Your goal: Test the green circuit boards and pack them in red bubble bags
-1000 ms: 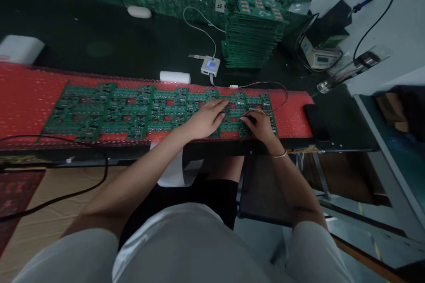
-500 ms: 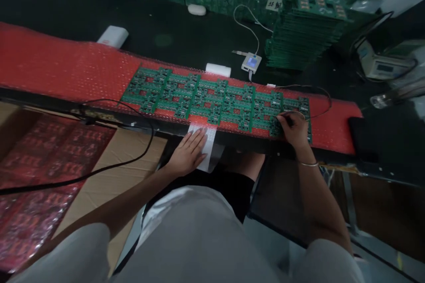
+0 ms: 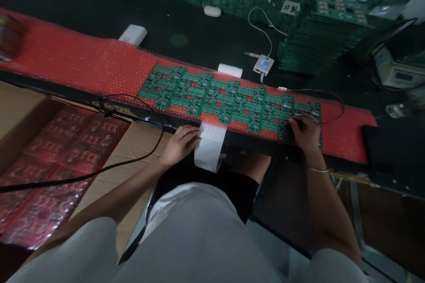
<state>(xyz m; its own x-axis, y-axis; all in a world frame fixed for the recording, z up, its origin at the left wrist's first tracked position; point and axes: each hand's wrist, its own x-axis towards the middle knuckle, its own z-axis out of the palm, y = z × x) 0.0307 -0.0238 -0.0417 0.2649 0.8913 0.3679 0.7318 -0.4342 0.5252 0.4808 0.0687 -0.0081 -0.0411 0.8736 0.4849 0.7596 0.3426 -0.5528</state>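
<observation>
A long green circuit board panel lies on red bubble wrap along the bench's near edge. My right hand rests on the panel's right end, fingers closed round a dark tool with a thin wire looping away to the right. My left hand is at the bench edge, fingers pinching the left side of a white label strip that hangs down over the edge. A ring shows on one finger, a bracelet on my right wrist.
A tall stack of green boards stands back right, with a small white device with a lit screen and a white roll behind the panel. A black cable loops left over a cardboard box holding red-wrapped boards.
My left hand left the panel and came down to the white label strip at the bench edge, now gripping its side. My head turned left. The right hand stayed on the panel's right end.
</observation>
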